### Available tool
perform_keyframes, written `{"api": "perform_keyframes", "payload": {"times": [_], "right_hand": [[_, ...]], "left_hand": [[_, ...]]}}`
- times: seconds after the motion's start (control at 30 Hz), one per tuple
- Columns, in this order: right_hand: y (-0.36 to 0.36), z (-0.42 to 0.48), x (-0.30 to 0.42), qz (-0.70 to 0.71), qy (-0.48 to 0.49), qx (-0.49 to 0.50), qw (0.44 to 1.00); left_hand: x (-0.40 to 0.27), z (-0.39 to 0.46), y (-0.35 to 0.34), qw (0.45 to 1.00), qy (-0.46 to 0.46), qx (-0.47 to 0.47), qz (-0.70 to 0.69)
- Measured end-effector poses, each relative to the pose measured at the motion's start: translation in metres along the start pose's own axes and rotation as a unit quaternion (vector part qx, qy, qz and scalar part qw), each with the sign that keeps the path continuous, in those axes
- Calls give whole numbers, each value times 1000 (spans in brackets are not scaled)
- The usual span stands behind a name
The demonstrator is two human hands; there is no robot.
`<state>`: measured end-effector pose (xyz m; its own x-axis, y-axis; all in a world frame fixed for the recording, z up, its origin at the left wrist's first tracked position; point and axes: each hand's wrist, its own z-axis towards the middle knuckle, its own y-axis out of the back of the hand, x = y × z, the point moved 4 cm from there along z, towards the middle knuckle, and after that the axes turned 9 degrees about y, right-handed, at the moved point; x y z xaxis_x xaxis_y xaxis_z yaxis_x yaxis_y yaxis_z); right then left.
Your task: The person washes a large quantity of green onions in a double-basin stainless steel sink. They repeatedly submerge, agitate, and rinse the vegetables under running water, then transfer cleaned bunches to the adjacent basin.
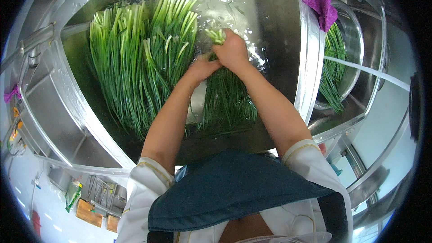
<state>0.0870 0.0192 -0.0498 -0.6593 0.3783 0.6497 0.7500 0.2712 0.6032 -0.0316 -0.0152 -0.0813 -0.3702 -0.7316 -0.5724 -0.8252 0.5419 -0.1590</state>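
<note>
A bunch of green onions (229,98) hangs from my hands into the water of a stainless steel sink (280,17). My right hand (232,49) is closed around the bunch near its pale cut ends. Just below and to the left, my left hand (204,67) touches the same bunch; its fingertips are partly hidden, so its hold cannot be told. A large pile of green onions (125,54) lies to the left in the sink, pale ends pointing away from me. Bits of leaf float near the far side.
A purple cloth (322,3) hangs over the divider (308,57) on the right. Beyond it, a round metal bowl (359,47) holds more green onions (332,74) in a neighbouring basin. A metal pipe (30,45) runs at the left, beside another basin (60,118).
</note>
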Motion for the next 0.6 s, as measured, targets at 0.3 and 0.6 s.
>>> {"api": "perform_keyframes", "payload": {"times": [0.3,0.6], "right_hand": [[67,1,34,240,129,-293,916],[129,-56,61,266,171,-317,894]], "left_hand": [[41,-4,9,987,31,-51,147],[34,-21,22,977,32,-183,101]]}}
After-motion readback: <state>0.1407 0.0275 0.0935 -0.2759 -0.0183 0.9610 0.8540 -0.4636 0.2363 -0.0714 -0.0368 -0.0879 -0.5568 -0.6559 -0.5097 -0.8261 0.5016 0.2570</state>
